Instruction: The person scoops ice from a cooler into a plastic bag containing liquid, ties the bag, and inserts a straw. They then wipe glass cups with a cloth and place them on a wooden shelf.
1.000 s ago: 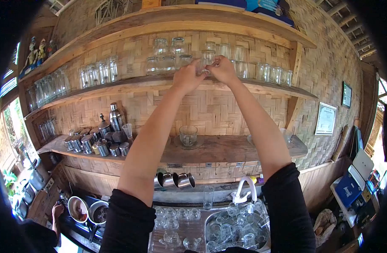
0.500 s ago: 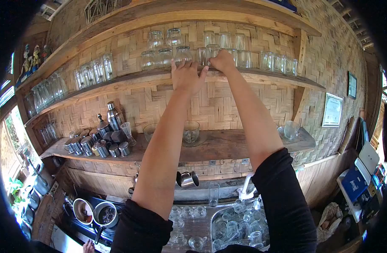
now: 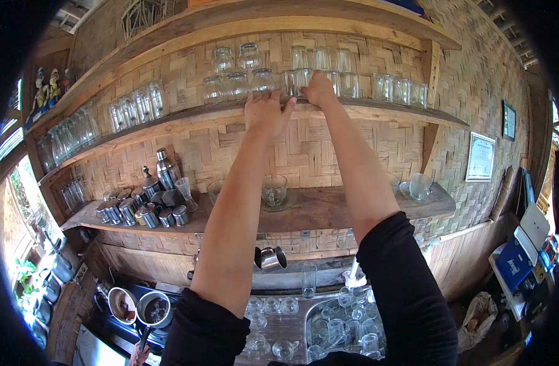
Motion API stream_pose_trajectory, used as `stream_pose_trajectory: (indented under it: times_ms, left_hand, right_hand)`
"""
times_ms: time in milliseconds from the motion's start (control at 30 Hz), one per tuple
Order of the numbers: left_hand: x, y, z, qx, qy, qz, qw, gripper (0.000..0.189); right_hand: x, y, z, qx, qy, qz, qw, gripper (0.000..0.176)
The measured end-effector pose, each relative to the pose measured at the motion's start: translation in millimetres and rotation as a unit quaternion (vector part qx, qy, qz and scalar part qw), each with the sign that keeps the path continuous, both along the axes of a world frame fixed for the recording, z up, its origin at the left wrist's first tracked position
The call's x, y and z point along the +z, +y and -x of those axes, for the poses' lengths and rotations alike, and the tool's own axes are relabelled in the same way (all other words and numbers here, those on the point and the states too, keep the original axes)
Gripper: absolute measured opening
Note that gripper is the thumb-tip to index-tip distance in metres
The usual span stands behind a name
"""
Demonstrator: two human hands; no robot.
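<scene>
My right hand [image 3: 321, 90] is closed on the right side of a clear drinking glass [image 3: 302, 79], in the front row of straight glasses on the upper shelf. Its fingertips are partly hidden. My left hand [image 3: 267, 113] lies open against the front edge of the wooden shelf [image 3: 377, 108], thumb apart from the fingers. Just above it stand rounded glasses [image 3: 237, 85], with two more [image 3: 249, 56] stacked on top. Behind my right hand, more straight glasses [image 3: 321, 58] form a second tier.
Metal shakers and cups [image 3: 148, 213] and a glass cup [image 3: 274, 190] stand on the lower shelf. Below, a sink [image 3: 309, 323] holds many glasses. Two pots [image 3: 154, 309] sit on a stove at left, with another hand [image 3: 138, 352] by a pot handle.
My right hand and its glass have shifted slightly left, level with the row. My left hand stays at the shelf edge. The other hand at lower left has moved up to the pot handle.
</scene>
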State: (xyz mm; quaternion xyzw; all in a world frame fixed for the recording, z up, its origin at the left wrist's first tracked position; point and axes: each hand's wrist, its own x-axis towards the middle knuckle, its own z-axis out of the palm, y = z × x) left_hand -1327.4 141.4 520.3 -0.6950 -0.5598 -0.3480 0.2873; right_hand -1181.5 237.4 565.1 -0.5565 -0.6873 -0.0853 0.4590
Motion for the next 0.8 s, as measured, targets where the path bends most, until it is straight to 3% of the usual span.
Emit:
stream_pose_trajectory:
  times_ms: [167,367,467,600,800]
  left_hand:
    - [-0.7,0.9,0.1,0.002,-0.008,0.002,1.0,0.064]
    - [-1.8,7.1,3.2,0.001,0.009,0.001,1.0,0.067]
    - [0.2,2.2,2.5,0.001,0.007,0.017,1.0,0.066]
    - [-0.1,3.4,1.7,-0.011,-0.006,0.004,1.0,0.064]
    - [-2.9,-3.8,0.7,0.021,0.034,-0.003,0.999,0.078]
  right_hand:
    - [-0.1,17.0,-0.5,-0.01,-0.03,0.009,0.999,0.053]
    - [-4.1,-26.6,9.8,-0.099,-0.01,-0.002,0.995,0.047]
    - [2.7,-36.6,6.2,-0.068,-0.013,0.06,0.996,0.04]
    - [2.9,-37.6,4.6,-0.07,-0.031,0.049,0.996,0.036]
    - [-1.6,-41.8,4.4,-0.05,0.0,0.0,0.999,0.034]
